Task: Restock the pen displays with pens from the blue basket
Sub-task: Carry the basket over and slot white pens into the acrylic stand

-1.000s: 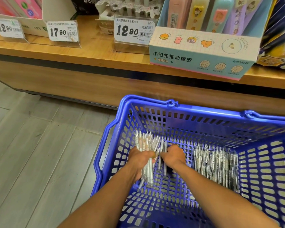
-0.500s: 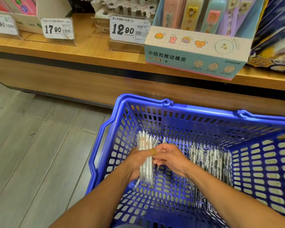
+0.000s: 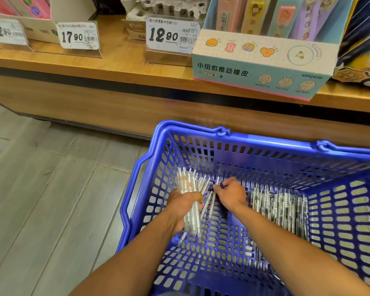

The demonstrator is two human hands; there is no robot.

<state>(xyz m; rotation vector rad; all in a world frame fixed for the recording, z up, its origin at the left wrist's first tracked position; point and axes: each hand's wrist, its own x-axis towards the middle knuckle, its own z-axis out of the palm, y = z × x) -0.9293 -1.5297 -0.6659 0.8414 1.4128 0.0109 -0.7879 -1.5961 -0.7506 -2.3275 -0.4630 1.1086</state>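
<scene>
Pens (image 3: 189,201) fill your left hand (image 3: 183,207): a thick bundle of clear-barrelled ones, gripped round the middle with your fingers wrapped about them. The bundle stands nearly upright, its tops fanning out above your fist and its tips poking out below your wrist. Your hand and the bundle sit inside the blue basket (image 3: 350,201), close to its left wall.

Your right hand (image 3: 233,194) is just beside the left, lower in the basket, palm down with the fingers curled. The fingertips pinch at a loose pen (image 3: 212,202) that lies slanted between your two hands; other loose ones lie beside it, touching the bundle. Motion blur hides exactly how many your fingers have caught.

To the right of your right hand, a second batch of pens (image 3: 278,205) lies in a row on the basket floor, running toward the right wall. They look clear with darker parts.

The basket rests on a grey plank floor (image 3: 43,189), right in front of a wooden display shelf (image 3: 107,67). On the shelf, above the basket, stands a pastel display box (image 3: 263,67) printed with small cartoon pictures and Chinese text, holding tall pastel cases. To its left are three price tags: 12.90 (image 3: 171,36), 17.90 (image 3: 78,36), and another 12.90 (image 3: 5,32) at the far left.
</scene>
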